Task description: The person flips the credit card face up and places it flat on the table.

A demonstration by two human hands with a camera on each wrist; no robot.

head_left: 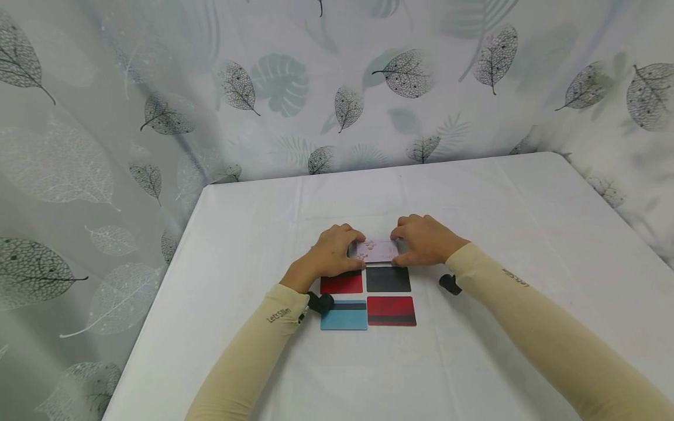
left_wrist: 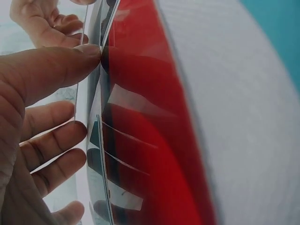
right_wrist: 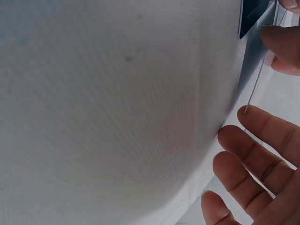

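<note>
Both hands hold a pale pink patterned card by its two short ends, above the top row of cards on the table. My left hand has its thumb at the near left corner and fingers at the far left one. On the opposite end, my right hand grips with thumb and forefinger, its other fingers bent. The left wrist view shows the left thumb at the card's edge, over a red card. In the right wrist view the forefinger touches the thin edge of the pink card.
Directly nearer lie a red card and a black card side by side. Below them are a blue card with a dark stripe and another red card. A white cloth covers the table; leaf-patterned curtains hang behind it.
</note>
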